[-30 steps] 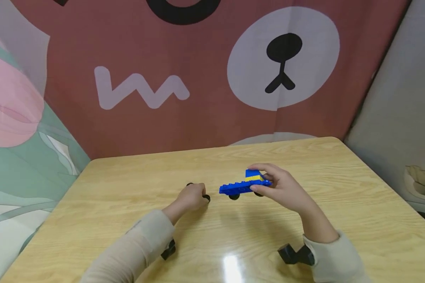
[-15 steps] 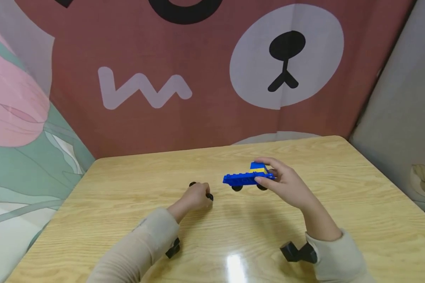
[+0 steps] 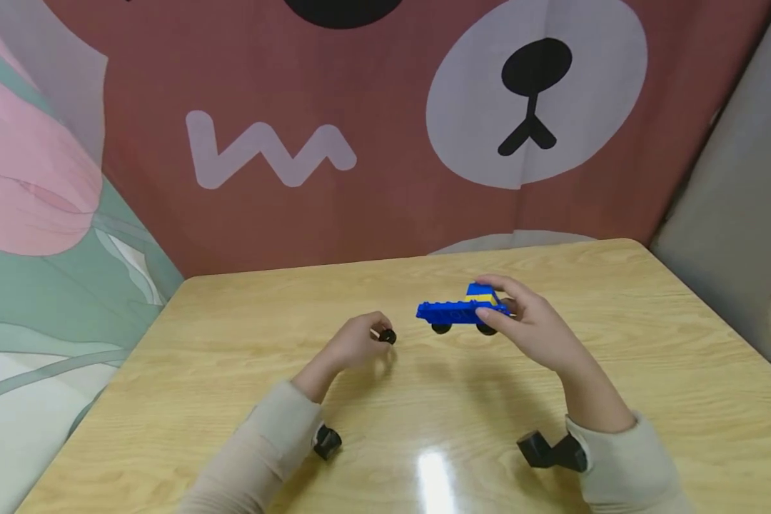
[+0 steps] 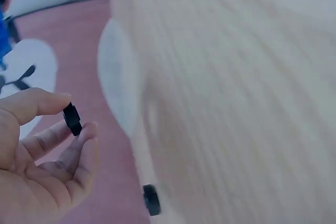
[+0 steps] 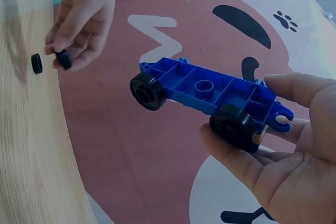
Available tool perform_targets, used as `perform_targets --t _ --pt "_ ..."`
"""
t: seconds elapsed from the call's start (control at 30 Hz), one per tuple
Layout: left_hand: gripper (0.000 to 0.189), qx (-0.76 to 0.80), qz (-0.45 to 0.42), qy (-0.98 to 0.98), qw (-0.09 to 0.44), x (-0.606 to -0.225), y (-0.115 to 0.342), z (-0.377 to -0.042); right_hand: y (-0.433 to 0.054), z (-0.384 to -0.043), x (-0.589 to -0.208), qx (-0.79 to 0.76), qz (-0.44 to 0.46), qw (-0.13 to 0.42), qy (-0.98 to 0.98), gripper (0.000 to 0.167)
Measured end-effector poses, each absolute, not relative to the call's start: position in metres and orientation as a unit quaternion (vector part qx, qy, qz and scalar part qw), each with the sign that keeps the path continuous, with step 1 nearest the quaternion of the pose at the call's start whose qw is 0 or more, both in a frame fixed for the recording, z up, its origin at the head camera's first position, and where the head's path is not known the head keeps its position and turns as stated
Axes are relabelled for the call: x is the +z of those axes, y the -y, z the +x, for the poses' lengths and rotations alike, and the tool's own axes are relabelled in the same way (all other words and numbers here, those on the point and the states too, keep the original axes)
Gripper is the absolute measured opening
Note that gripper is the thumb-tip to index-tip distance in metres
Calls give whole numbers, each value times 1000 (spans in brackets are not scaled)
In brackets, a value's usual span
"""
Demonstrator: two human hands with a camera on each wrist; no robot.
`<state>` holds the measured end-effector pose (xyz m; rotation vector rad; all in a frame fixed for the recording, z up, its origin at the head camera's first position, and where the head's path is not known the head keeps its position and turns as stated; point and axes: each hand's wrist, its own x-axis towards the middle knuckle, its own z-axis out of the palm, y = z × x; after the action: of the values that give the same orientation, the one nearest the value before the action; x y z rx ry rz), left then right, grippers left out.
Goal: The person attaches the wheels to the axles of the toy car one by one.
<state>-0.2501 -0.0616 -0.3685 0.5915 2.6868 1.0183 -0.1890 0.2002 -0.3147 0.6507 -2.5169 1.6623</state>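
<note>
My left hand [image 3: 355, 344] pinches a small black toy wheel [image 4: 72, 119] between thumb and fingertips, above the table. A second black wheel [image 4: 151, 200] stays on the tabletop near that hand; in the head view the hand hides it. In my right hand [image 3: 535, 325] is a blue toy car [image 3: 450, 313], gripped at its hooked end, with a yellow and blue block on top. The right wrist view shows its hollow underside [image 5: 205, 87]. Two black wheels [image 5: 148, 92] sit along one side, and small blue stubs stick out along the other.
The wood-grain table [image 3: 244, 307] spreads under both hands. Behind it hangs a reddish-brown cloth [image 3: 385, 207] with a bear print. A black wrist mount [image 3: 328, 441] is at the left cuff, another [image 3: 552, 453] at the right.
My left hand has risen off the table with one wheel, and its fingers have come into clearer view. The toy car has moved slightly up and right in the head view.
</note>
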Motion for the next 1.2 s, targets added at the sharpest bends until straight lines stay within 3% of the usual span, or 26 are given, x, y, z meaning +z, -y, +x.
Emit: perform_targets --t 0.4,0.7,1.2 --pt "26 420 227 -879 14 -332 63 -224 -202 -182 -311 547 217 17 808 41" --pt "28 445 268 -855 0 -310 58 -203 -200 -182 -313 550 237 -2 801 41" --pt "29 467 352 -810 -36 -303 39 -192 -195 -180 -315 569 282 -4 772 37"
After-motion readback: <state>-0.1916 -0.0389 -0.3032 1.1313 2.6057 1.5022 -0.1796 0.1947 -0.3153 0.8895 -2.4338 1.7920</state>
